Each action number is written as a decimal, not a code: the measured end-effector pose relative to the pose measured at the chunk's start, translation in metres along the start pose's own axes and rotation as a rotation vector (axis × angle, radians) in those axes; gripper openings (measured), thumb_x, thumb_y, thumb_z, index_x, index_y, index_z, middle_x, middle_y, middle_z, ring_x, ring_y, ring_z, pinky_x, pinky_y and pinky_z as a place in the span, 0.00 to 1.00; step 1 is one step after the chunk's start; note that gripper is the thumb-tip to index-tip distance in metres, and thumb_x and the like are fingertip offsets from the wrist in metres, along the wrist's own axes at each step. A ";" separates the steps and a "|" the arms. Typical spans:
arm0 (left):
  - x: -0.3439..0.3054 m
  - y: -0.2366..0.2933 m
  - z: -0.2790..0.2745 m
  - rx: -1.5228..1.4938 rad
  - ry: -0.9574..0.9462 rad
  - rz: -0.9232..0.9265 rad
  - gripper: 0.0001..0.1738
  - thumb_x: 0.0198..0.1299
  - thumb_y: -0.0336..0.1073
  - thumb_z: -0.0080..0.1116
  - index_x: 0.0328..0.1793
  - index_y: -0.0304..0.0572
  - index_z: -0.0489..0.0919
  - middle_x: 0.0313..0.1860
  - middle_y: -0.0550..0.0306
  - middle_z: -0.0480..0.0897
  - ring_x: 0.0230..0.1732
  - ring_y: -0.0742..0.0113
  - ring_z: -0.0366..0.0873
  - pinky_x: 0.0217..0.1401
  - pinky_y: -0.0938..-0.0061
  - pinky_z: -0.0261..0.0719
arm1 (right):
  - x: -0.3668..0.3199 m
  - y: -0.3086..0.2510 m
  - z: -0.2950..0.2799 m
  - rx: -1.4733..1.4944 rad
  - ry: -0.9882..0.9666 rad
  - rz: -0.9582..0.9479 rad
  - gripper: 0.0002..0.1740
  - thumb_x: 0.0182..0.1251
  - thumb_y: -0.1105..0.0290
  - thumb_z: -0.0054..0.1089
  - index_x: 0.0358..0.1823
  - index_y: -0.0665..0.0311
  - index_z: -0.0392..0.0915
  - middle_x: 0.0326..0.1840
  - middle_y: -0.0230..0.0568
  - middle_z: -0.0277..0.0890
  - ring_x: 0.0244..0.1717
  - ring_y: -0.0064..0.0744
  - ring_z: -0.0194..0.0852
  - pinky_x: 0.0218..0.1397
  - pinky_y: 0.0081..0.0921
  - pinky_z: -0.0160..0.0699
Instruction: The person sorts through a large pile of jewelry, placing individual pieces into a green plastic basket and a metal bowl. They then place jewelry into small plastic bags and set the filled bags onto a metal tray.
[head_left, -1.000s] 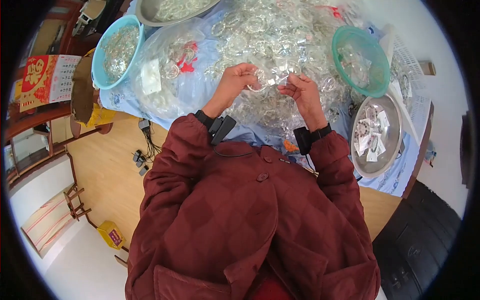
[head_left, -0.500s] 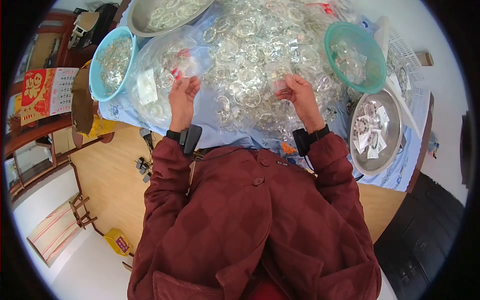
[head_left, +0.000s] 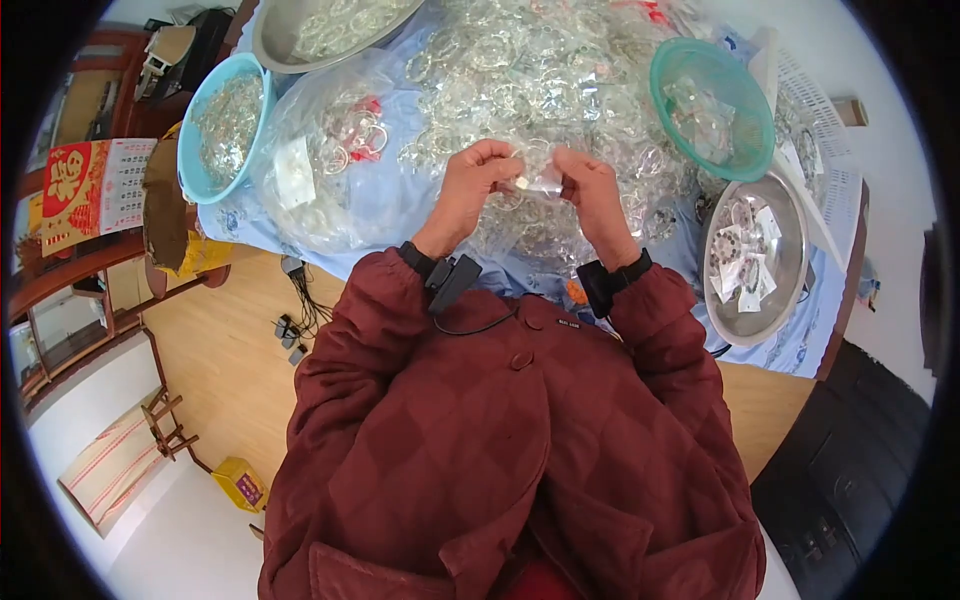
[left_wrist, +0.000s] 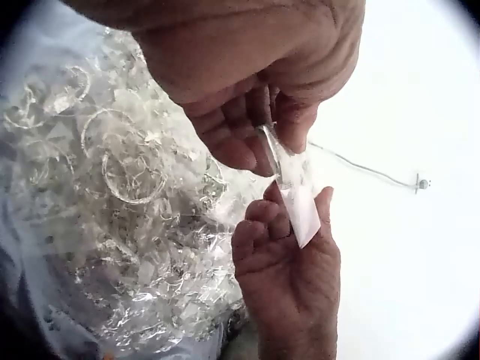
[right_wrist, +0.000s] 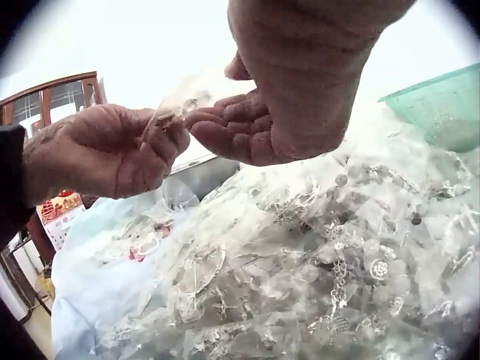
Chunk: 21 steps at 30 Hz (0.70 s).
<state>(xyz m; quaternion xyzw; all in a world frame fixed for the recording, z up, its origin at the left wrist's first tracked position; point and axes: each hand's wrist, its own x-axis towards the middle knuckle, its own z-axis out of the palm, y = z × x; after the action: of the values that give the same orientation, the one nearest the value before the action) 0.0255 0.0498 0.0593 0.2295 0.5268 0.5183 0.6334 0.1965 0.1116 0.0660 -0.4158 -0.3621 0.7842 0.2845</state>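
A small clear packet with a white part is held between the two hands above the pile of bagged bangles. My left hand pinches its left end; in the left wrist view the left hand is at the top, above the packet. My right hand has thumb and fingers around the other end. Seen from the right wrist, the right hand has bent fingers beside the packet, facing the left hand. The exact contact of its thumb is unclear.
Left of the pile lies a large clear bag, with a blue basin beyond it and a metal bowl behind. At the right stand a green basket, a metal bowl holding packets, and a white rack.
From over the large bag at the left, my left hand has come back right and taken hold of the packet. My right hand has stayed near the same place, with its fingers turned inward.
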 end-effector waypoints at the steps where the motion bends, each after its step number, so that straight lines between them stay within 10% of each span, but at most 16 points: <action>1: 0.000 -0.001 0.000 -0.035 0.038 0.005 0.08 0.56 0.31 0.56 0.42 0.40 0.76 0.38 0.62 0.78 0.31 0.76 0.75 0.36 0.78 0.77 | -0.001 -0.001 0.003 0.129 0.046 0.001 0.13 0.61 0.63 0.58 0.37 0.67 0.78 0.29 0.32 0.76 0.31 0.22 0.75 0.33 0.21 0.75; 21: -0.002 -0.003 -0.003 -0.118 -0.036 -0.079 0.09 0.55 0.30 0.56 0.42 0.38 0.75 0.31 0.61 0.79 0.32 0.72 0.78 0.37 0.76 0.78 | 0.009 0.017 -0.010 -0.097 -0.024 0.029 0.09 0.57 0.67 0.61 0.33 0.66 0.79 0.23 0.31 0.73 0.20 0.21 0.69 0.28 0.17 0.70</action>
<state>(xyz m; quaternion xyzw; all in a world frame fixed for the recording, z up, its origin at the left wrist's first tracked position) 0.0243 0.0462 0.0562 0.1798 0.4927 0.5187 0.6751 0.1978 0.1117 0.0447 -0.4251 -0.3971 0.7746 0.2484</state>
